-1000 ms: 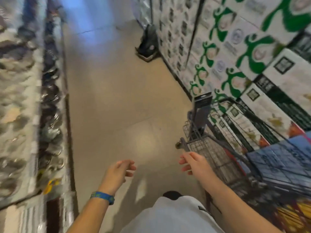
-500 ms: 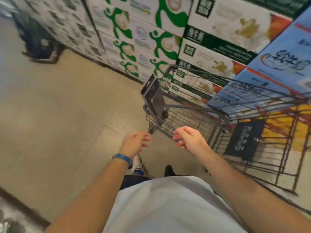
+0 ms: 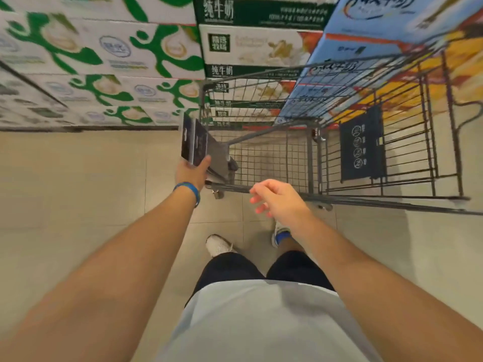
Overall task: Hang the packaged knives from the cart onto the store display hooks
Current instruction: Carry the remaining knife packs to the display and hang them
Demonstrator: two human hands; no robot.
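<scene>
Now we are at the pick-up; our left hand (image 3: 192, 172) is wrapped round the lower end of the flat dark packaged knives (image 3: 194, 142), thumb across the front, and the packs stand upright at the near left corner of the grey wire shopping cart (image 3: 392, 197); how many we hold we cannot tell (two edges show, perhaps more); our right hand (image 3: 277, 198) hovers over the near rim, fingers loose, holding nothing; to do this well we should lift straight up clear of the wire, steady the top with the free hand, and keep the hanging end uppermost for hooks not in view here
</scene>
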